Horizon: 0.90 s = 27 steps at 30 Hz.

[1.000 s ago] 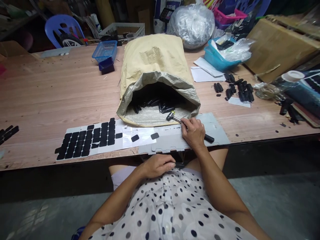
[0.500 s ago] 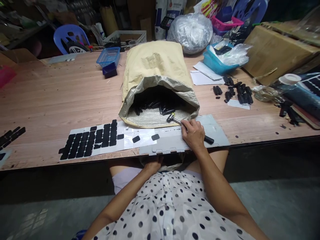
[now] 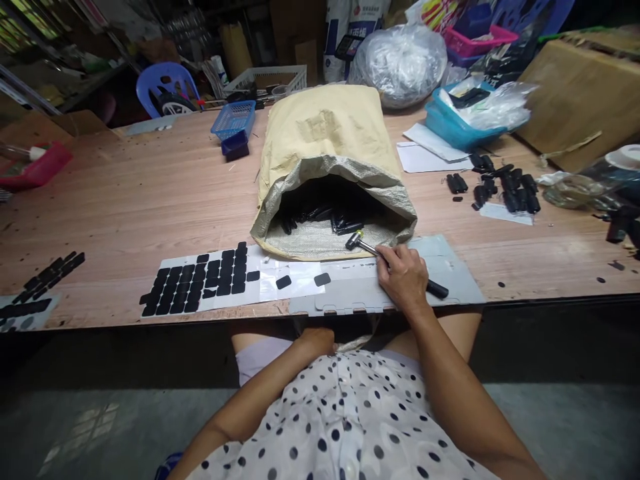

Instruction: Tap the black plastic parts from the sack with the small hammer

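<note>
My right hand is closed around a small hammer with a metal head and a black grip, resting on a grey plastic sheet at the table's front edge. The hammer head lies just at the mouth of an open woven sack holding black parts. My left hand is down in my lap under the table edge; its fingers are hidden. A white sheet with rows of black pads lies to the left, with two single pads beside it.
Loose black pieces lie at the right of the wooden table, near a blue tray with plastic bags. A blue basket and a red tray stand further back and left. More black pads lie at the far left.
My left hand has gone from my lap top down under the table edge. My right hand has stayed on the hammer. The view has shifted a little to the left.
</note>
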Each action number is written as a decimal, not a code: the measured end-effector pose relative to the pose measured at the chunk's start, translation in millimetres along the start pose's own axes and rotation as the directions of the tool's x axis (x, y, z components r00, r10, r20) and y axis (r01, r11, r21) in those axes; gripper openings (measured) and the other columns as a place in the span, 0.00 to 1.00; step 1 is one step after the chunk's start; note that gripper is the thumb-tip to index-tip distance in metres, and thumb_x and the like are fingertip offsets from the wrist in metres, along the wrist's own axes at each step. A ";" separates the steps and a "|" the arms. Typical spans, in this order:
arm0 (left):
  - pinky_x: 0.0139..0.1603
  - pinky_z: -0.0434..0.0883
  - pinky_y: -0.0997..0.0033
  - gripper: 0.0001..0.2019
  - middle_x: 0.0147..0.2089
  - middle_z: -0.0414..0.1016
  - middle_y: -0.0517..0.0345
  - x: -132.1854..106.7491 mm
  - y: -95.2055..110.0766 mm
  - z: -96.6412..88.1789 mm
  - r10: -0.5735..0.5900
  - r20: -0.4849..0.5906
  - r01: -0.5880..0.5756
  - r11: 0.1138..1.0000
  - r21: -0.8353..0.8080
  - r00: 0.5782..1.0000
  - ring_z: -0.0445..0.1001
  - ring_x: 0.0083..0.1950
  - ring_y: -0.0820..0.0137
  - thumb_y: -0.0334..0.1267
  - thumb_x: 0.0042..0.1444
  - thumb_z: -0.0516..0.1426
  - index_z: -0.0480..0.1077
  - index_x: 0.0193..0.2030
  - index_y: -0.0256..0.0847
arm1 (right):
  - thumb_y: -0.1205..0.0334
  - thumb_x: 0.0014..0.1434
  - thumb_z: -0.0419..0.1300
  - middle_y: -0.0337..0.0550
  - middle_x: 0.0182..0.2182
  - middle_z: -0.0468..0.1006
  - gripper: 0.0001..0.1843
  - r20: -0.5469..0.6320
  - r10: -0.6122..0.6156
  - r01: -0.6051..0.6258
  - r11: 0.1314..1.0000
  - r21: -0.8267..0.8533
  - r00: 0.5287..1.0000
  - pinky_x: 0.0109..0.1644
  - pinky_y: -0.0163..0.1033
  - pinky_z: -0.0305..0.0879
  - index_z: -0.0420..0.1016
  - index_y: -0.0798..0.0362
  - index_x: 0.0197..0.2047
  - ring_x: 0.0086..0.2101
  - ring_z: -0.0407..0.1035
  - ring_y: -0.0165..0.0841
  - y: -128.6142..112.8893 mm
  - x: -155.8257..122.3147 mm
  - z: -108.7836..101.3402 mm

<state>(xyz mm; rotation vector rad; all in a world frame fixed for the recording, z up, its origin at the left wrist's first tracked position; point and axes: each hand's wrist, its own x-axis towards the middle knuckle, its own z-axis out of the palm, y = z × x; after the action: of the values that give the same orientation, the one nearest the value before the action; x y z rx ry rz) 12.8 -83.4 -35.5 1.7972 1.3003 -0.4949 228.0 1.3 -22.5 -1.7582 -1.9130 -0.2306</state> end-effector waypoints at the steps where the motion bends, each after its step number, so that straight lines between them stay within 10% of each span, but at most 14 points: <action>1: 0.43 0.73 0.65 0.12 0.37 0.83 0.46 -10.8 3.1 -9.7 0.060 0.017 -0.060 0.998 0.010 0.998 0.81 0.43 0.57 0.45 0.59 0.58 0.79 0.32 0.41 | 0.62 0.65 0.54 0.47 0.35 0.73 0.15 0.000 -0.001 0.001 1.000 -0.002 1.000 0.40 0.42 0.52 0.80 0.48 0.48 0.38 0.61 0.40 -0.3 -0.2 0.1; 5: 0.32 0.68 0.71 0.21 0.26 0.75 0.57 -50.0 7.1 -74.9 0.387 -0.009 -0.381 0.905 -0.189 0.922 0.73 0.28 0.69 0.52 0.64 0.54 0.73 0.26 0.40 | 0.62 0.66 0.54 0.47 0.34 0.72 0.15 0.001 0.004 -0.004 1.000 -0.001 1.000 0.40 0.41 0.51 0.81 0.48 0.48 0.38 0.60 0.40 -1.6 -0.5 0.1; 8: 0.33 0.70 0.70 0.19 0.29 0.76 0.57 -47.2 -0.5 -134.9 0.095 -0.465 -0.260 0.916 -0.306 0.880 0.73 0.29 0.70 0.50 0.67 0.52 0.75 0.34 0.39 | 0.61 0.65 0.54 0.47 0.34 0.72 0.14 0.006 0.014 -0.014 1.000 0.003 1.000 0.40 0.41 0.51 0.81 0.48 0.47 0.38 0.60 0.39 -2.6 0.2 -0.1; 12: 0.49 0.73 0.62 0.13 0.46 0.81 0.45 -5.5 -14.1 -189.8 -0.349 -0.816 0.156 0.937 -0.313 0.461 0.79 0.49 0.57 0.35 0.63 0.55 0.75 0.51 0.37 | 0.62 0.66 0.54 0.46 0.34 0.72 0.14 0.001 0.004 -0.004 1.000 0.003 1.000 0.40 0.41 0.51 0.81 0.48 0.46 0.37 0.60 0.39 -4.1 1.8 -1.3; 14: 0.52 0.73 0.57 0.14 0.51 0.80 0.38 13.3 -18.2 -201.4 -0.440 -0.811 0.279 0.894 -0.352 0.385 0.78 0.54 0.52 0.35 0.63 0.56 0.75 0.52 0.35 | 0.62 0.66 0.53 0.46 0.33 0.72 0.14 -0.003 -0.005 0.004 1.000 -0.002 1.000 0.40 0.41 0.52 0.81 0.48 0.46 0.37 0.60 0.39 -4.8 2.4 -2.3; 21: 0.50 0.73 0.60 0.13 0.47 0.82 0.47 8.0 -24.8 -189.7 -0.461 -0.801 0.235 0.887 -0.398 0.383 0.79 0.51 0.55 0.35 0.57 0.61 0.76 0.49 0.41 | 0.62 0.66 0.53 0.46 0.34 0.73 0.14 0.014 0.006 -0.005 1.000 -0.021 1.000 0.41 0.41 0.53 0.80 0.48 0.47 0.38 0.61 0.39 -8.1 2.8 -4.7; 27: 0.43 0.72 0.67 0.07 0.38 0.79 0.58 -1.7 -6.0 -131.9 0.044 -0.778 -0.274 0.947 -0.167 0.627 0.75 0.39 0.67 0.35 0.55 0.62 0.77 0.41 0.43 | 0.62 0.66 0.53 0.48 0.36 0.73 0.14 0.067 0.040 -0.039 0.999 -0.006 0.997 0.41 0.42 0.53 0.80 0.47 0.48 0.40 0.61 0.41 -9.5 2.8 -5.8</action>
<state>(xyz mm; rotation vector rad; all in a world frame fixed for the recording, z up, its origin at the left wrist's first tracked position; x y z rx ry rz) -13.5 23.0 38.2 1.9185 1.6253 0.6334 220.3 -0.3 -14.1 -1.8266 -1.9237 -0.1634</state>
